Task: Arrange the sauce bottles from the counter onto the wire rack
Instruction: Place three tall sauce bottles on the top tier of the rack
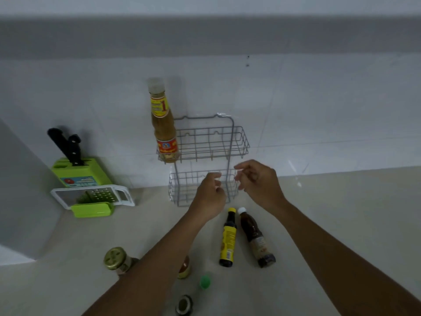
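A two-tier wire rack (239,142) stands against the tiled wall. One tall bottle of pale brown sauce (163,124) stands upright in the left end of its upper tier. On the counter in front stand a dark bottle with a yellow label and yellow cap (228,238) and a dark brown bottle with a white cap (255,238), side by side. My left hand (210,197) and my right hand (259,183) hover empty before the lower tier, fingers loosely curled and apart. Neither hand touches a bottle.
A jar with a gold lid (116,260), a small orange-red bottle (184,267) partly hidden by my left forearm, a green cap (205,280) and a dark-lidded jar (184,305) stand near the front. A green knife block (77,169) and a grater (95,197) sit at the left.
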